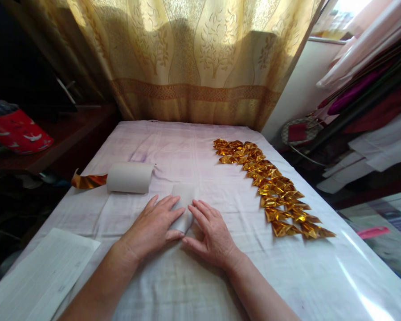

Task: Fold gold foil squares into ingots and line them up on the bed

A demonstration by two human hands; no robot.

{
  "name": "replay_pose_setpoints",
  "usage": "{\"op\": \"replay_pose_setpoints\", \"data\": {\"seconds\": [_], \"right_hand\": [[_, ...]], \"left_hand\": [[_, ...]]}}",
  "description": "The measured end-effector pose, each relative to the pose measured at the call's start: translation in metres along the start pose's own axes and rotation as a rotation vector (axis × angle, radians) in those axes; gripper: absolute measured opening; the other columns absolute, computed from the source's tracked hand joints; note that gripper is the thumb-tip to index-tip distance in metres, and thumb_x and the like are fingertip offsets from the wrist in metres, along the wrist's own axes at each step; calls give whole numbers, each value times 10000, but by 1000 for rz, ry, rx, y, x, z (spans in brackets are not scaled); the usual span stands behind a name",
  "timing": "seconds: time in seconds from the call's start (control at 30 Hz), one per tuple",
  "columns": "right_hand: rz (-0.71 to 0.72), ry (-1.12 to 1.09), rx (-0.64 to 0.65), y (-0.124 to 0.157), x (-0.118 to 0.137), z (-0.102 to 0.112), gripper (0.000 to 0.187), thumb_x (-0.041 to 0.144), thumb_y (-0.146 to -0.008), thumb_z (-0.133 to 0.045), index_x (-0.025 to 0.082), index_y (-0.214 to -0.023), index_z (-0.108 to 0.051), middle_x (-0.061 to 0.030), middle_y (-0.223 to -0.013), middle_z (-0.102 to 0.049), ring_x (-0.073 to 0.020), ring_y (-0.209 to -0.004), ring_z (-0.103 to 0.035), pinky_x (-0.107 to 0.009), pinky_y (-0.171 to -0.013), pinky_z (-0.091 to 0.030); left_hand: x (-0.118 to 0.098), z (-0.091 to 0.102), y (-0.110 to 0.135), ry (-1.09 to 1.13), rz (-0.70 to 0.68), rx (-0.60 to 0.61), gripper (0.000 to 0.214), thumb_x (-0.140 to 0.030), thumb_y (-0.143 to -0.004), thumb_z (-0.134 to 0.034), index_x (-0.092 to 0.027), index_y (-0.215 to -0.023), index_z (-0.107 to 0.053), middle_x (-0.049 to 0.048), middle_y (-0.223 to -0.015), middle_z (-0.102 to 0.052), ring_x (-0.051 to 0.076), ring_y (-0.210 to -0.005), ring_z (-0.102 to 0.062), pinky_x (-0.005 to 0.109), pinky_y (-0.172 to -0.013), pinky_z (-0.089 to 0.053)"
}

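Observation:
A small greyish-white sheet of paper (183, 193) lies on the white cloth in front of me. My left hand (157, 223) rests on its left side with the fingers stretched out and a little apart. Against the right edge of the same sheet, my right hand (212, 234) lies with its fingers extended and its thumb apart. The thumbs are close together near the sheet's lower end. To the right stand rows of folded shiny gold foil pieces (277, 187), several in number. A curled sheet (130, 177), pale outside, lies left with a strip of gold foil (89, 180) at its end.
A pale sheet of paper (43, 272) lies at the front left of the cloth-covered table (180, 138). A red container (22, 131) stands on a dark wooden surface at the left. A gold curtain (187, 53) hangs behind; clothes (377, 111) hang at the right.

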State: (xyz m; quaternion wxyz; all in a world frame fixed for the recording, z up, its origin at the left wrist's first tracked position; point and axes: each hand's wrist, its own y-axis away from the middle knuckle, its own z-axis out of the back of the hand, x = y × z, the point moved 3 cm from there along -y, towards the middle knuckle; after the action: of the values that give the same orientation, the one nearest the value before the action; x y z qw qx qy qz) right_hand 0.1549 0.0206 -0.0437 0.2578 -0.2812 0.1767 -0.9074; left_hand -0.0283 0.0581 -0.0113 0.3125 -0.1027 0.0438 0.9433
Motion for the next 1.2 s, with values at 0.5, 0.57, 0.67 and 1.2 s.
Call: {"op": "replay_pose_setpoints", "data": {"seconds": [0.5,0.57,0.67,1.2], "right_hand": [[62,80,83,-3,5,-3,538,130,-790,-542,95,-1326,-572,-179,-1361,-590,-323,-1296,-501,-496,-1075,-450],[75,73,92,-5,5,-1,426,140,-842,-530,139,-1260,-613,-141,-1288,-650,-296,-1230,-559,-479,-1058,-464],[70,33,91,-7,3,3,247,165,-922,-498,193,-1100,-667,-92,-1132,-725,-245,-1099,-640,-435,-1038,-466],[-291,-39,155,-21,-12,1,105,204,-876,-635,233,-870,-735,-18,-826,-730,-177,-818,-646,-290,-780,-388]], "left_hand": [[-3,-1,4,22,-24,-37,419,-261,-897,-610,-310,-1313,-592,65,-1425,-573,252,-1340,-495,475,-1181,-242],[-1,0,2,31,-12,28,321,-276,-930,-562,-330,-1236,-645,47,-1404,-593,249,-1324,-509,489,-1170,-238],[-2,8,-1,70,1,130,270,-278,-976,-462,-294,-1071,-714,44,-1256,-690,233,-1189,-604,455,-1119,-292],[6,11,-10,118,351,155,370,-300,-874,-577,-279,-1242,-613,58,-1048,-746,249,-959,-685,292,-760,-437]]}}
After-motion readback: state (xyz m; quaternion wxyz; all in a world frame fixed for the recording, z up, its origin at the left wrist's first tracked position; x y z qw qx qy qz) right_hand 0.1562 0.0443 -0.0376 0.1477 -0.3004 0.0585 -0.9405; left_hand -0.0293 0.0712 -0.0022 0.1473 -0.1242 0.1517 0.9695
